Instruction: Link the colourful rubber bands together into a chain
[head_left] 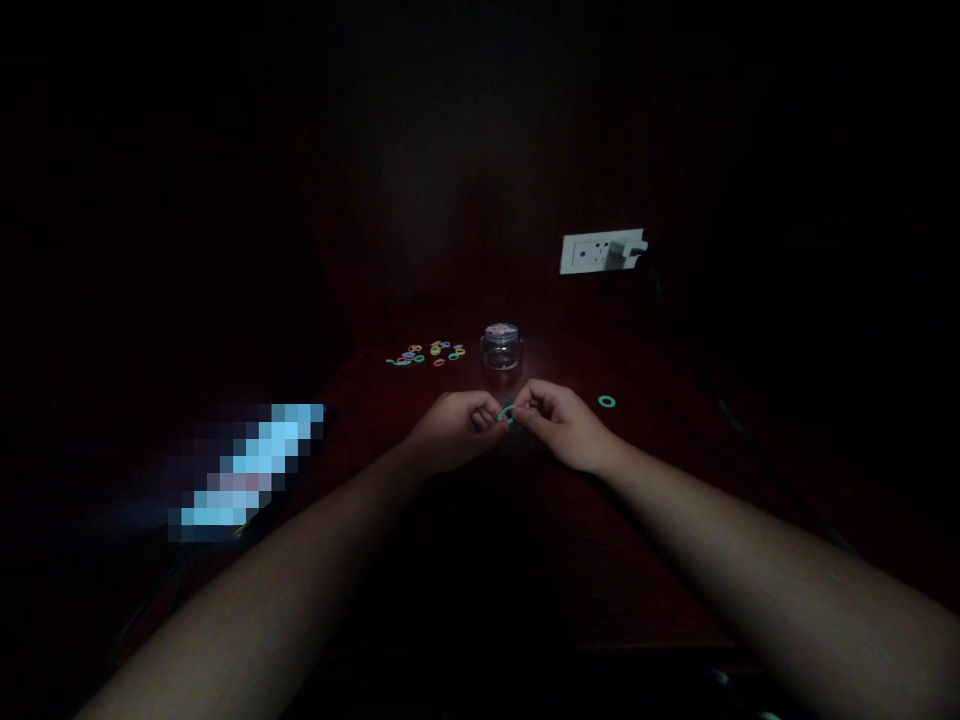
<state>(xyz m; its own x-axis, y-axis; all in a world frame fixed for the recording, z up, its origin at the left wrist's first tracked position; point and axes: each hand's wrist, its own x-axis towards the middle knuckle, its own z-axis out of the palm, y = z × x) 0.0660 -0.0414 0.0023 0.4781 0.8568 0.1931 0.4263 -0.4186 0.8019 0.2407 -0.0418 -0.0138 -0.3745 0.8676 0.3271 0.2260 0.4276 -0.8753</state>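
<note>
Between my two hands is a small green ring [507, 413], held just above the dark reddish table. My left hand [463, 425] pinches its left side with thumb and fingers. From the other side, my right hand [559, 418] grips it between thumb and forefinger. Right behind the hands stands a clear glass jar [501, 352] with a patterned lid. Another green ring [607, 401] lies flat on the table to the right of my right hand. Several small coloured rings [436, 351] are scattered left of the jar. Dim light hides the ring's finer detail.
A bright, pixelated screen [251, 470] stands at the left, near my left forearm. On the back wall a white socket plate [600, 252] holds a plug, and its dark cable [739, 425] runs down the right side of the table [645, 570].
</note>
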